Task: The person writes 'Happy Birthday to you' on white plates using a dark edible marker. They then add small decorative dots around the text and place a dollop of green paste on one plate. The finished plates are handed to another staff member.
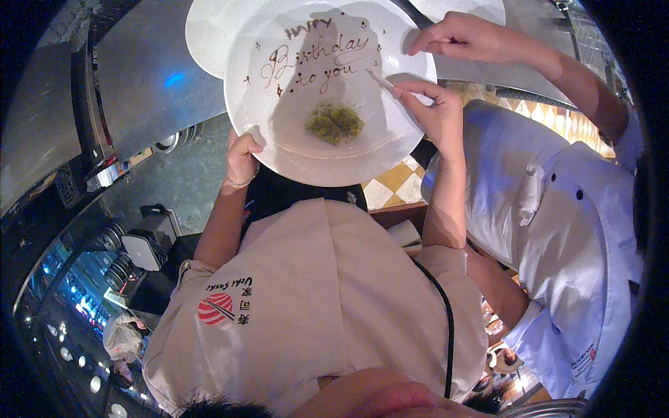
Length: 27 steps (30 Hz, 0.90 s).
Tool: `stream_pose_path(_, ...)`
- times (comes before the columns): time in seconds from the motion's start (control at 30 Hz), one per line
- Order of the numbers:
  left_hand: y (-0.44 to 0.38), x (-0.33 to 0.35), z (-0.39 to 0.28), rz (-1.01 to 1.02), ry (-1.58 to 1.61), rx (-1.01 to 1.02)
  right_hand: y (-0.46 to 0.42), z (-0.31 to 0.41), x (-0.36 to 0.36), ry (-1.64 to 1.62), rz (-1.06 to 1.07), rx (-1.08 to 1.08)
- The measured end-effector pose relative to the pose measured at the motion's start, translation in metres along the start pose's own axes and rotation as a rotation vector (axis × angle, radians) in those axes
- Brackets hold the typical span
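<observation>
A large round white plate (376, 141) is tilted up before me. My left hand (243, 157), with a bracelet at the wrist, grips its lower left rim. My right hand (436, 112) reaches over the right side, pinching a slim white pointed tool (384, 82); its exact kind is unclear. The tip is close to the plate, just right of the brown handwritten greeting (319, 57), which has small stars and crosses around it. Below the lettering lies a small mound of green, powdery food (334, 124). Shadows fall across the plate's middle.
On the right stands a co-worker in a pale jacket (564, 235), whose hand (454, 36) hovers at the plate's upper right rim. Two more white plates (209, 39) (475, 9) rest on the metal counter (151, 68) behind. Stacked round dishes (177, 140) sit lower left.
</observation>
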<state>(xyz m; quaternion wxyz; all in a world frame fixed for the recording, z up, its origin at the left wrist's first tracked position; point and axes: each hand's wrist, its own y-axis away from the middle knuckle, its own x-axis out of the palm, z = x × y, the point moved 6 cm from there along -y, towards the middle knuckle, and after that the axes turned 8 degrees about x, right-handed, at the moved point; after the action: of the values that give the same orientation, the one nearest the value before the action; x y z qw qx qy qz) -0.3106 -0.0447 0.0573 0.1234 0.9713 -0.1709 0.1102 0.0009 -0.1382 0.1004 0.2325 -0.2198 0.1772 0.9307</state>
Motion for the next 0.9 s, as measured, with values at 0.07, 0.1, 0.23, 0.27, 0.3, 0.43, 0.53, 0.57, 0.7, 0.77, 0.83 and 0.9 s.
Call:
stream_pose_path(0.07, -0.002, -0.01, 0.009, 0.065, -0.059, 0.016, 0.004, -0.002, 0.0, -0.006, -0.013, -0.005)
stream_pose_path(0.1, -0.003, -0.011, 0.01, 0.084, -0.07, 0.008, 0.005, -0.004, 0.001, -0.008, -0.017, -0.011)
stream_pose_path(0.23, -0.005, -0.008, 0.01, 0.03, 0.035, -0.061, 0.02, -0.009, -0.004, -0.084, -0.031, 0.124)
stream_pose_path(0.27, -0.005, -0.007, 0.008, 0.004, 0.062, -0.051, 0.025, -0.01, -0.005, -0.098, -0.046, 0.141)
stream_pose_path(0.3, -0.005, -0.005, 0.006, 0.017, 0.071, -0.052, 0.029, -0.011, -0.007, -0.113, -0.063, 0.159)
stream_pose_path(0.43, -0.008, -0.012, 0.01, 0.067, 0.09, -0.051, 0.036, -0.011, -0.01, -0.159, -0.091, 0.137)
stream_pose_path(0.53, -0.008, -0.017, 0.012, 0.056, 0.1, -0.076, 0.041, -0.003, -0.012, -0.196, -0.163, 0.113)
stream_pose_path(0.57, -0.007, -0.016, 0.011, 0.048, 0.104, -0.091, 0.046, -0.003, -0.014, -0.247, -0.189, 0.155)
stream_pose_path(0.7, -0.013, -0.009, 0.006, 0.116, 0.145, -0.104, 0.076, -0.003, -0.025, -0.505, -0.339, 0.244)
stream_pose_path(0.77, -0.015, -0.003, 0.002, 0.124, 0.234, -0.092, 0.102, -0.011, -0.025, -0.609, -0.451, 0.238)
stream_pose_path(0.83, -0.028, -0.009, 0.011, 0.186, 0.283, -0.113, 0.131, -0.018, -0.021, -0.747, -0.516, 0.233)
stream_pose_path(0.9, -0.037, 0.007, -0.001, 0.27, 0.34, -0.09, 0.163, -0.022, -0.012, -0.823, -0.562, 0.242)
